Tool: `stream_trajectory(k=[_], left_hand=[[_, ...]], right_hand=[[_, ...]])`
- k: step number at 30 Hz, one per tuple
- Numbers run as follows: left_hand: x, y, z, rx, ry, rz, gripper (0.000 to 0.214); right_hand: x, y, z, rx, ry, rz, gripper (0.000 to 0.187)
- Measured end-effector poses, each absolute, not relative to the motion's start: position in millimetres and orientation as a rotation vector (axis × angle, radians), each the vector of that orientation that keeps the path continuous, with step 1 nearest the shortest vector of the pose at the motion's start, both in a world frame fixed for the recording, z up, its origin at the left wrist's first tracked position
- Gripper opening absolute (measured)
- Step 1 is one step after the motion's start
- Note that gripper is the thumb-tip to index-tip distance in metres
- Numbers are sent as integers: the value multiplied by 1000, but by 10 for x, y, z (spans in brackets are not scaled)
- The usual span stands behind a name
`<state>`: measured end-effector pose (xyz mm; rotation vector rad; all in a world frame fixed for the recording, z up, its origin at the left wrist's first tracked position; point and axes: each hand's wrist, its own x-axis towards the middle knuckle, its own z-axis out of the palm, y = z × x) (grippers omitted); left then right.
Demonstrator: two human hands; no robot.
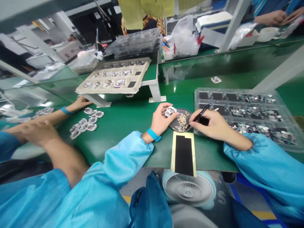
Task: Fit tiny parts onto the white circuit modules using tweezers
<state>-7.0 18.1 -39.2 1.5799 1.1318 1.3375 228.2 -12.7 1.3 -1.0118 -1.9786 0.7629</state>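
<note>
The smooth green desk (133, 117) bears a round, dark dish (172, 124) with a mesh-like surface, scattered with tiny beige pieces, just beside the left edge of a clear, compartmented plastic tray (293, 126). Below the dish, a yellow sheet (174, 152) with a matte black rectangle overhangs the desk's front edge. The left hand (159, 122), fingers curled, pinches a small glossy white part (170, 111) above the dish's upper left rim; the right hand (212, 123) is closed around slim black tweezers (201, 113), tips down at the beige pieces.
</note>
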Motion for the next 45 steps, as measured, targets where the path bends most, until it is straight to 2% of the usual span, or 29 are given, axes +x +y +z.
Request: stream_trajectory(k=[5,11,20,26,36,45], left_hand=[[53,22,-273,1231,1007,1241,50],[-113,-120,-205,1212,1017,1048,44],[-86,-164,-220,1213,1009,965,32],[-49,-188,-198,1208,1021,979,31],[6,-245,-188,1215,1071,961,25],[-15,-283,-205,1260,1004,975,34]], right_hand=[[2270,-131,35,-931,-2070,667,3],[2270,-152,26,-979,-2241,544,7],[2282,-156,21,-940,-2269,575,7],[2295,-203,154,-886,-2036,766,3],[2243,-216,93,-763,-1956,264,17],[2256,-219,92,-682,-1887,222,17]])
